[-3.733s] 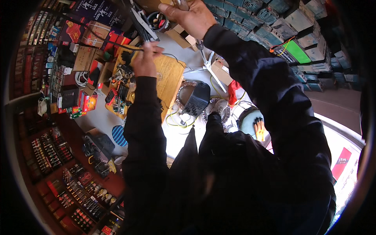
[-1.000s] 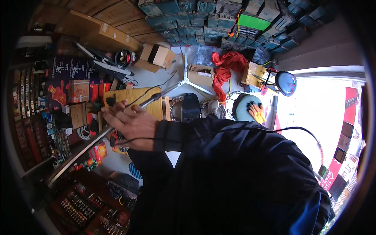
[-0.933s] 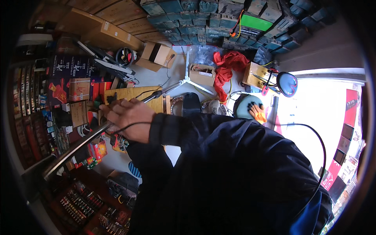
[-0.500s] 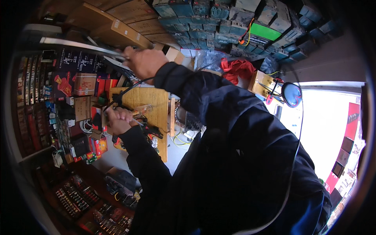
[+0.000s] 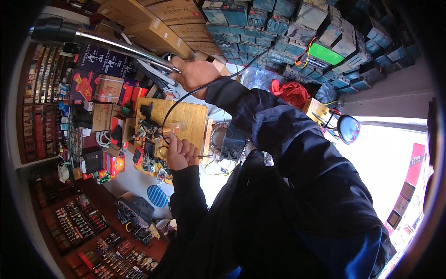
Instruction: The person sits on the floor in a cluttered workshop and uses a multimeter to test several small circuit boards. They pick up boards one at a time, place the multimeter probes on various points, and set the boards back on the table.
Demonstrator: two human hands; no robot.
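My right hand (image 5: 197, 75) is closed around the end of a chrome tube (image 5: 125, 46) at the upper left. At its far end the tube carries a thick black sleeve (image 5: 55, 30). A silver metal piece (image 5: 155, 74) sits just under the tube beside that hand. Lower down, my left hand (image 5: 180, 154) is closed on a thin black cable (image 5: 181, 101), which loops up past my right wrist toward the back. Below the left hand lies a wooden tabletop (image 5: 193, 118) holding a clear bottle (image 5: 175, 127), a black glove (image 5: 146, 110) and several tools (image 5: 148, 151).
Stacked batteries (image 5: 260, 35) and cardboard boxes (image 5: 176, 21) fill the back. Shelves of small packages (image 5: 39, 125) line the left side. A round mirror (image 5: 348, 129) stands at the right by the bright doorway. A striped blue round thing (image 5: 157, 196) is below the table.
The chrome tube's sleeved end has come closer into view. My left hand has shifted right and slightly down, off the table's left side. The cable now forms a wider loop.
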